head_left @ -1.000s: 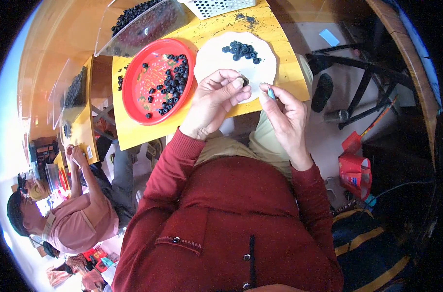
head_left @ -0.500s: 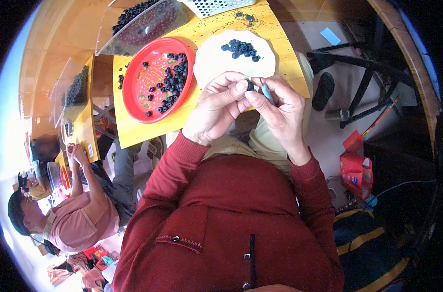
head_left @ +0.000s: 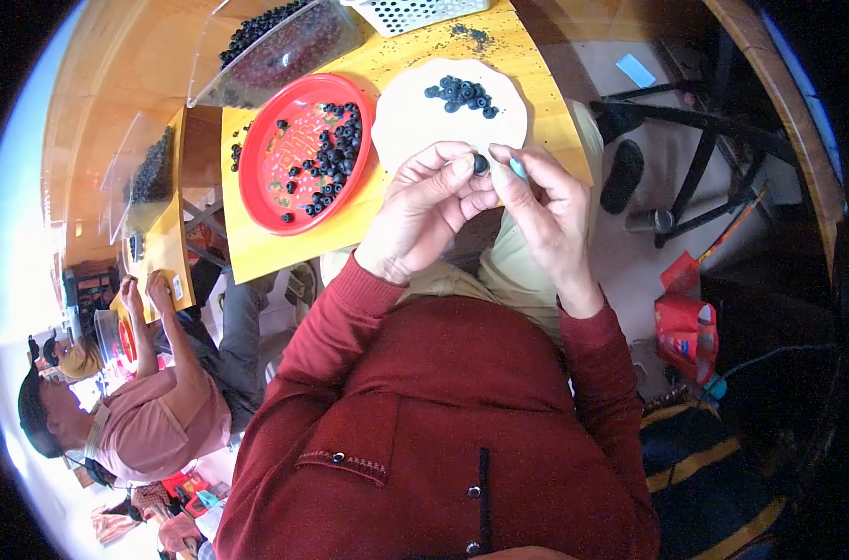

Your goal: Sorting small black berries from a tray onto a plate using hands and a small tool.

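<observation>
In front of me, my left hand pinches a dark, round berry that looks like a blueberry between thumb and fingertips. Close beside it, my right hand is closed on a small teal-handled tool; its tip is too small to make out. Both hands hover over the near edge of a white scalloped plate, which carries a cluster of similar blueberries. Left of it, a red plate with a printed pattern holds many loose blueberries, mostly along its right side.
A clear bin of dark berries stands at the far left of the yellow table. A white perforated basket sits at the back, near dark crumbs. At another table, a person works on my left.
My right hand has drawn slightly right, away from the blueberry, and the tool has turned so less of it shows. The left hand keeps its pinch. The neighbour's hands have moved apart.
</observation>
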Action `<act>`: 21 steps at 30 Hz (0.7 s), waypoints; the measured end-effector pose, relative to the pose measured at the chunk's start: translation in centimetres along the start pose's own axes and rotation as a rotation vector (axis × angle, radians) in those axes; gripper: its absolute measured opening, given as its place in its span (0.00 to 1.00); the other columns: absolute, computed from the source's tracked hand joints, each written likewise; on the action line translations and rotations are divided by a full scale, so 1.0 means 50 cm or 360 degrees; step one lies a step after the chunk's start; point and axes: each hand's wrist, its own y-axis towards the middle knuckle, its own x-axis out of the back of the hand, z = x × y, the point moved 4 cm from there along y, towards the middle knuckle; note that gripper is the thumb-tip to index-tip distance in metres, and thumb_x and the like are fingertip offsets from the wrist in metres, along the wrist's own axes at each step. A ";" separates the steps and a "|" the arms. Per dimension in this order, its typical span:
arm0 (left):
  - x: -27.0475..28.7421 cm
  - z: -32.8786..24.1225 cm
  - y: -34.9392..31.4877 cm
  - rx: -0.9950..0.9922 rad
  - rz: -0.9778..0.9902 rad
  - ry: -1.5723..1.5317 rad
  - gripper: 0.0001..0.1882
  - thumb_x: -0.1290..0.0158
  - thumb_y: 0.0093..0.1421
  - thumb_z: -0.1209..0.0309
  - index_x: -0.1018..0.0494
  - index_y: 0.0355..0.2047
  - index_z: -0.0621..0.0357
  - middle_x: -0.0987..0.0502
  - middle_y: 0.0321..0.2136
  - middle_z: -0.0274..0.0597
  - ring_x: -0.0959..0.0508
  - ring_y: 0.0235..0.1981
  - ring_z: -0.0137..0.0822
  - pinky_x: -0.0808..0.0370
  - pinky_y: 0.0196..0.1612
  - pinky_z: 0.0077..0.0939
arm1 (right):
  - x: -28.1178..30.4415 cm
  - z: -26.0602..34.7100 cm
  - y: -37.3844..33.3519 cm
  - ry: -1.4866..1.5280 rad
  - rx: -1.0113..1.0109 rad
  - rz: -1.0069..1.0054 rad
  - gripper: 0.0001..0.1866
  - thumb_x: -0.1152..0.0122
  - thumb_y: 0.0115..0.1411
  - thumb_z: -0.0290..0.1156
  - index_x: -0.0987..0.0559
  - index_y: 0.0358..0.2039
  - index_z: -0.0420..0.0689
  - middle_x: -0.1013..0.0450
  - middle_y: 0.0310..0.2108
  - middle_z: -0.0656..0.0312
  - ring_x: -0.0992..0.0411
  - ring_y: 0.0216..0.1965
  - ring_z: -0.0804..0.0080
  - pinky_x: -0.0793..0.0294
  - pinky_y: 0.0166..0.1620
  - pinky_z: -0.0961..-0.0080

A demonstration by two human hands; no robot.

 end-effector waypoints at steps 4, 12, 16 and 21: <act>0.001 0.002 0.001 -0.0029 -0.0023 -0.0073 0.07 0.49 0.64 0.73 0.27 0.41 0.59 0.21 0.39 0.42 0.20 0.40 0.35 0.23 0.47 0.34 | -0.009 0.033 -0.007 -0.0451 0.0409 0.0077 0.18 0.44 0.64 0.35 0.23 0.45 0.32 0.27 0.37 0.48 0.25 0.39 0.60 0.27 0.40 0.73; -0.017 0.008 -0.006 -0.0041 -0.0021 -0.0117 0.07 0.49 0.65 0.71 0.27 0.42 0.57 0.22 0.38 0.37 0.23 0.39 0.31 0.24 0.46 0.29 | -0.010 0.044 -0.014 -0.0651 0.0639 0.0034 0.16 0.43 0.63 0.32 0.23 0.45 0.32 0.27 0.35 0.50 0.25 0.34 0.61 0.26 0.36 0.71; -0.021 0.011 -0.007 -0.0073 -0.0028 -0.0097 0.07 0.49 0.65 0.70 0.27 0.41 0.57 0.22 0.38 0.37 0.23 0.39 0.30 0.24 0.46 0.29 | -0.009 0.047 -0.017 -0.0630 0.0674 0.0027 0.15 0.41 0.62 0.30 0.23 0.44 0.32 0.27 0.35 0.51 0.24 0.32 0.63 0.25 0.34 0.72; -0.024 0.013 -0.013 -0.0088 -0.0051 -0.0030 0.07 0.49 0.65 0.71 0.27 0.41 0.59 0.22 0.38 0.38 0.23 0.40 0.31 0.24 0.47 0.29 | -0.007 0.053 -0.023 -0.0602 0.0621 0.0031 0.15 0.42 0.63 0.30 0.22 0.45 0.32 0.27 0.33 0.54 0.26 0.34 0.69 0.28 0.37 0.77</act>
